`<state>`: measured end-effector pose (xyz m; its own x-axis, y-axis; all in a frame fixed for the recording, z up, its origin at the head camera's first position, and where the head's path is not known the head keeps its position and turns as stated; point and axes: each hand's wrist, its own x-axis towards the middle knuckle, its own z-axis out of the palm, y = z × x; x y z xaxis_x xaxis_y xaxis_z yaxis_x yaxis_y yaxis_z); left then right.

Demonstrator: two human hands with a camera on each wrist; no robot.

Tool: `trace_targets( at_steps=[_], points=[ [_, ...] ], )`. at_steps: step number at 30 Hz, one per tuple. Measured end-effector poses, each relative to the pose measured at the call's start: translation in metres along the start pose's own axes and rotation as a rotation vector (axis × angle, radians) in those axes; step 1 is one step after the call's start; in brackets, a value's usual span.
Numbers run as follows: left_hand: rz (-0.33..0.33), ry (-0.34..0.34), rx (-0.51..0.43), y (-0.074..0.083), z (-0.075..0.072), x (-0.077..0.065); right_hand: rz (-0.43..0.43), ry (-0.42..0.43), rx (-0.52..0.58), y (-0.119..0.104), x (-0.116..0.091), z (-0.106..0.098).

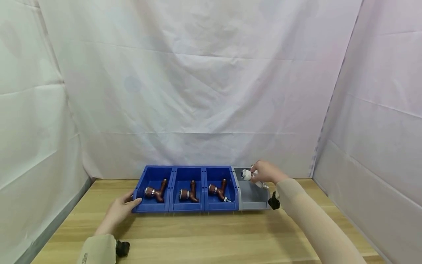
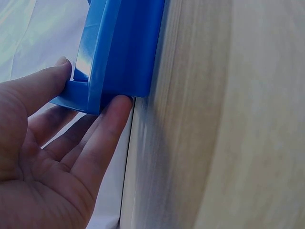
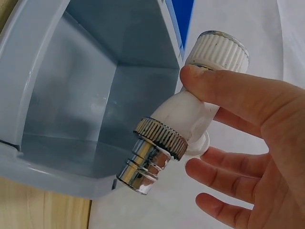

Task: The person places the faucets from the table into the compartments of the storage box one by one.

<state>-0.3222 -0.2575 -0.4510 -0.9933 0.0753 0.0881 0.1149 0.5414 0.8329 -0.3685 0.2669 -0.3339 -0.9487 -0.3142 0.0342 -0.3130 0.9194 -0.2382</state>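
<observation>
In the head view my right hand (image 1: 267, 171) holds a white tap (image 1: 245, 175) over the grey bin (image 1: 254, 206). The right wrist view shows the thumb and fingers pinching the tap's body (image 3: 183, 112), with its ribbed white knob upward and its metal hose nozzle (image 3: 145, 164) pointing down. At the far left, my left hand (image 1: 120, 209) grips the outer front corner of a blue bin (image 1: 153, 208). In the left wrist view the thumb lies on the bin's rim (image 2: 95, 62), the fingertips against its outside.
Three blue bins stand in a row with the grey one at the right end. Each blue bin holds a brown tap: left (image 1: 159, 194), middle (image 1: 190, 194) and right (image 1: 219, 190). The wooden table (image 1: 204, 238) is bounded by white cloth (image 1: 197, 91) at back and sides.
</observation>
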Motion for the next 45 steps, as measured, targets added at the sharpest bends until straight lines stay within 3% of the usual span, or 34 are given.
trace_targets(
  at_steps=[45],
  points=[
    [-0.024, -0.002, -0.062, -0.006, 0.001, -0.006, 0.088, -0.01, 0.014, -0.006, -0.001, 0.024]
  ],
)
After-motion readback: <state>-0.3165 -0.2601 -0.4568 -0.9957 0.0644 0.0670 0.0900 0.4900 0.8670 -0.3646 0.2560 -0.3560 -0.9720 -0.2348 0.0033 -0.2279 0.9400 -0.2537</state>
